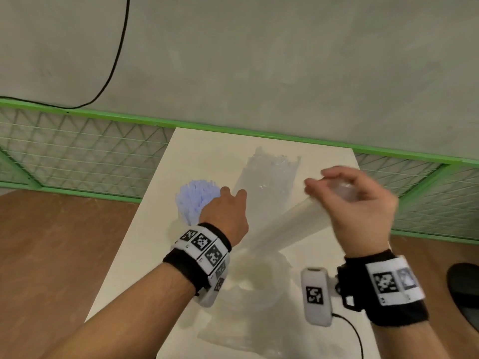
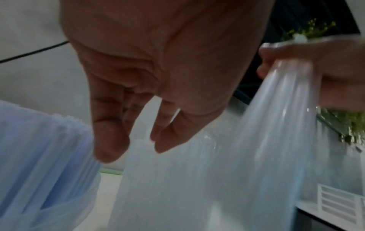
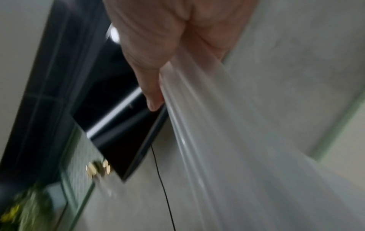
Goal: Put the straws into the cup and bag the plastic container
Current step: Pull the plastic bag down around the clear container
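A bundle of pale blue straws (image 1: 195,198) stands upright in a clear cup (image 2: 65,203) on the white table (image 1: 145,260). My left hand (image 1: 233,191) hovers just right of the straws with relaxed fingers (image 2: 110,140) and holds nothing. My right hand (image 1: 321,181) is raised and grips the gathered top of a clear plastic bag (image 1: 290,218), which stretches down and left to the table. The right wrist view shows the fingers (image 3: 152,87) curled on the bag (image 3: 237,140). Clear plastic, perhaps the container (image 1: 256,278), lies blurred in the bag's lower part.
A crinkled clear plastic shape (image 1: 272,172) stands at the back of the table. A green mesh fence (image 1: 77,151) runs behind the table, under a grey wall with a black cable (image 1: 114,60). Brown floor lies left. A dark object (image 1: 464,288) sits at the right edge.
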The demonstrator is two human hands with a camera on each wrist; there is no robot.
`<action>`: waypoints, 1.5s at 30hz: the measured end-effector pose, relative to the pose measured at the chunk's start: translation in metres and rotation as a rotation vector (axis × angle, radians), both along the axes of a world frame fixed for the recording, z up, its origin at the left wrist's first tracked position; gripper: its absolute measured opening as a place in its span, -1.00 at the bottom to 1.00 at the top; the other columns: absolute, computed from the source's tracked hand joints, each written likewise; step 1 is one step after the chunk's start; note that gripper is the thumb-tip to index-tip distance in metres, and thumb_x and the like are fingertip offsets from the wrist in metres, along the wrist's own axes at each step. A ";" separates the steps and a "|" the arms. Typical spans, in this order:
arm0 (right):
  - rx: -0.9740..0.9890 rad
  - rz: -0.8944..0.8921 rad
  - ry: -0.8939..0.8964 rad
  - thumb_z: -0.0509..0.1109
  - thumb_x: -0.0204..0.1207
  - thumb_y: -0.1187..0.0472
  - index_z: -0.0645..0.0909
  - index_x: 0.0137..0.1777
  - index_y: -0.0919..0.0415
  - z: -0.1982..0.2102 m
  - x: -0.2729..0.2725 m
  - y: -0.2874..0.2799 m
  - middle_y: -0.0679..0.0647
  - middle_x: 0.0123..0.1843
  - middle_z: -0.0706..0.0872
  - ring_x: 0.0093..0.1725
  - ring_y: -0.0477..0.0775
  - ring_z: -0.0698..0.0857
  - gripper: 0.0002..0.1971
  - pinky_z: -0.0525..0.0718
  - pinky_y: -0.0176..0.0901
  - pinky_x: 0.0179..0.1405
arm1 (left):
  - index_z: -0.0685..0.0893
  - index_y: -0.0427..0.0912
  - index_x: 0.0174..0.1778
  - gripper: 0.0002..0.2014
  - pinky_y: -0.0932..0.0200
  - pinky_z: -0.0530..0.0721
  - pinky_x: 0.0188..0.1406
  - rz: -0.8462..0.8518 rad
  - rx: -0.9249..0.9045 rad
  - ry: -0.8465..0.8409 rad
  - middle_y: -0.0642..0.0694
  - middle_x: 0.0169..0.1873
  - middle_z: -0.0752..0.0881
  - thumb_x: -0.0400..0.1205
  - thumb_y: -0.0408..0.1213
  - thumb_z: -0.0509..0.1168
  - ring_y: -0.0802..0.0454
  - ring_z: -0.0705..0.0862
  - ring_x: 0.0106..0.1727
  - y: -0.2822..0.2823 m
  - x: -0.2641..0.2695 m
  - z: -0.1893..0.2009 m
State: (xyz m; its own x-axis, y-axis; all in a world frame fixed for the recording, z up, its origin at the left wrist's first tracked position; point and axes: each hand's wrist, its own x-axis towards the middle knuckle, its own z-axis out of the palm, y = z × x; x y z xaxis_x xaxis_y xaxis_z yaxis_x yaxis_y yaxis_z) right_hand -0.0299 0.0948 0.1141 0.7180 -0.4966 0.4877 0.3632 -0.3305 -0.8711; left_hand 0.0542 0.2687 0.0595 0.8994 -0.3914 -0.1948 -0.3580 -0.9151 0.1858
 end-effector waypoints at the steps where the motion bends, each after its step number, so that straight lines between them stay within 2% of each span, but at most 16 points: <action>1: 0.030 -0.022 -0.053 0.68 0.30 0.35 0.75 -0.11 0.29 0.011 0.001 -0.008 0.12 -0.26 0.83 -0.30 0.10 0.82 -0.79 0.76 -0.16 -0.18 | 0.32 -0.12 0.53 -0.55 0.03 0.55 -0.17 -0.012 0.047 0.021 -0.24 0.32 0.47 0.69 -0.33 0.11 -0.21 0.65 0.11 -0.004 0.002 0.000; 5: 0.153 -0.061 -0.230 0.65 0.34 0.39 0.69 -0.15 0.31 0.039 0.011 -0.034 0.06 -0.38 0.81 -0.36 0.23 0.80 -0.81 0.77 0.08 -0.21 | 0.48 -0.23 0.28 -0.74 0.06 0.47 -0.22 -0.074 0.104 0.011 -0.25 0.12 0.62 0.69 -0.42 0.08 -0.20 0.65 0.08 -0.010 0.010 -0.003; 10: 0.177 -0.021 -0.202 0.64 0.34 0.41 0.68 -0.15 0.29 0.042 0.036 -0.038 0.05 -0.38 0.79 -0.38 0.17 0.80 -0.81 0.74 -0.02 -0.25 | 0.61 -0.20 0.12 -0.80 0.08 0.49 -0.17 -0.138 0.017 -0.050 -0.22 0.03 0.68 0.73 -0.39 0.08 -0.20 0.67 0.04 -0.011 0.010 -0.012; 18: 0.024 -0.009 -0.040 0.66 0.35 0.33 0.73 -0.12 0.29 0.042 0.063 -0.040 0.15 -0.30 0.81 -0.28 0.18 0.84 -0.82 0.81 0.03 -0.18 | 0.70 -0.04 0.26 -0.72 0.07 0.62 0.15 -0.107 -0.228 -0.006 -0.06 0.13 0.77 0.76 -0.20 0.13 -0.05 0.69 0.15 0.004 0.011 -0.021; 21: -0.081 0.008 0.005 0.67 0.36 0.25 0.74 -0.14 0.12 0.036 0.072 -0.028 0.12 -0.26 0.82 -0.27 0.10 0.84 -0.84 0.82 0.08 -0.13 | 0.65 0.03 0.34 -0.69 0.05 0.62 0.22 -0.061 -0.223 0.045 -0.07 0.21 0.73 0.71 -0.09 0.18 -0.04 0.67 0.23 0.005 0.009 -0.015; 23: -0.128 0.043 0.032 0.68 0.34 0.18 0.74 -0.18 -0.01 0.032 0.080 -0.018 0.03 -0.28 0.82 -0.26 0.10 0.83 -0.83 0.81 0.14 -0.10 | 0.55 0.07 0.42 -0.59 0.01 0.62 0.24 -0.017 -0.265 0.051 -0.07 0.26 0.68 0.64 0.03 0.27 -0.05 0.64 0.27 0.004 0.010 -0.005; 25: -0.170 0.089 0.059 0.68 0.32 0.14 0.75 -0.18 -0.01 0.027 0.086 -0.007 0.00 -0.29 0.82 -0.24 0.07 0.83 -0.84 0.80 0.13 -0.06 | 0.41 0.08 0.53 -0.37 0.01 0.59 0.28 -0.035 -0.444 0.016 -0.02 0.31 0.60 0.54 0.07 0.41 -0.02 0.59 0.31 0.000 0.013 0.010; 27: -0.245 0.127 0.071 0.69 0.32 0.16 0.76 -0.16 0.08 0.025 0.088 0.005 -0.05 -0.27 0.82 -0.24 -0.05 0.81 -0.83 0.79 -0.04 -0.07 | 0.37 0.05 0.55 -0.23 0.20 0.57 0.23 -0.044 -0.727 0.060 0.08 0.26 0.60 0.44 0.00 0.55 0.15 0.60 0.22 -0.008 0.017 0.029; 29: -0.350 0.177 0.087 0.69 0.33 0.17 0.77 -0.15 0.12 0.024 0.088 0.015 -0.10 -0.24 0.81 -0.21 -0.13 0.79 -0.83 0.74 -0.21 -0.07 | 0.43 0.06 0.47 -0.25 0.43 0.57 0.07 -0.035 -0.937 0.142 0.21 0.10 0.65 0.38 -0.10 0.61 0.41 0.62 0.04 -0.017 0.025 0.038; 30: -0.386 0.216 0.109 0.68 0.33 0.16 0.78 -0.13 0.14 0.023 0.088 0.018 -0.12 -0.22 0.81 -0.18 -0.16 0.78 -0.83 0.72 -0.26 -0.04 | 0.48 0.09 0.42 -0.28 0.43 0.60 0.05 -0.032 -1.001 0.176 0.24 0.06 0.69 0.36 -0.13 0.63 0.44 0.64 0.00 -0.021 0.029 0.039; 32: -0.439 0.300 0.165 0.67 0.34 0.14 0.78 -0.09 0.15 0.021 0.088 0.016 -0.16 -0.21 0.79 -0.15 -0.18 0.76 -0.80 0.68 -0.31 0.00 | 0.54 0.15 0.30 -0.35 0.31 0.66 0.06 -0.043 -1.036 0.214 0.21 -0.01 0.74 0.33 -0.17 0.65 0.33 0.69 -0.02 -0.021 0.036 0.034; 33: -0.473 0.334 0.192 0.67 0.35 0.12 0.78 -0.07 0.14 0.019 0.089 0.013 -0.17 -0.20 0.79 -0.14 -0.17 0.76 -0.78 0.68 -0.28 0.01 | 0.56 0.18 0.20 -0.42 0.35 0.64 -0.06 -0.046 -1.020 0.217 0.18 -0.15 0.72 0.33 -0.19 0.65 0.30 0.67 -0.16 -0.019 0.038 0.032; 35: -0.569 0.374 0.241 0.66 0.36 0.05 0.77 -0.04 0.11 0.012 0.089 0.005 -0.15 -0.19 0.80 -0.15 -0.11 0.77 -0.76 0.71 -0.15 -0.01 | 0.56 0.22 0.09 -0.49 0.35 0.53 -0.32 -0.037 -0.979 0.221 0.07 -0.41 0.55 0.35 -0.23 0.64 0.18 0.46 -0.44 -0.016 0.039 0.022; 36: -0.616 0.384 0.268 0.65 0.36 0.02 0.77 -0.03 0.09 0.008 0.089 0.002 -0.13 -0.17 0.81 -0.15 -0.08 0.77 -0.75 0.71 -0.08 -0.02 | 0.58 0.20 0.08 -0.51 0.29 0.53 -0.33 -0.031 -0.974 0.235 0.02 -0.45 0.50 0.35 -0.24 0.64 0.14 0.41 -0.46 -0.014 0.038 0.015; 41: -0.671 0.366 0.293 0.62 0.40 0.02 0.77 0.03 0.16 -0.024 0.085 -0.003 -0.06 -0.10 0.83 -0.09 -0.07 0.78 -0.71 0.72 -0.03 0.00 | 0.62 0.21 0.13 -0.52 -0.07 0.69 -0.12 0.004 -0.944 0.291 -0.27 -0.27 0.69 0.36 -0.20 0.63 0.06 0.52 -0.35 -0.020 0.035 -0.017; 45: -0.692 0.360 0.311 0.60 0.43 0.04 0.73 0.10 0.14 -0.044 0.080 -0.006 -0.05 0.01 0.80 0.02 -0.09 0.73 -0.69 0.66 -0.19 0.09 | 0.54 0.13 0.38 -0.34 0.30 0.65 0.01 0.008 -1.064 0.316 0.08 -0.11 0.70 0.40 -0.32 0.60 0.21 0.67 -0.17 -0.022 0.027 -0.025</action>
State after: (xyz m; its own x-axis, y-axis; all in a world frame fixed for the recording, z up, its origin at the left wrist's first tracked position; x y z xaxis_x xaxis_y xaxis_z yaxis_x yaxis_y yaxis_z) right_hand 0.0497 0.0883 0.0700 0.9274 0.1269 0.3518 0.3256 -0.7369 -0.5924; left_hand 0.0816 0.2463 0.0346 0.8716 -0.4899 0.0165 -0.1510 -0.2364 0.9598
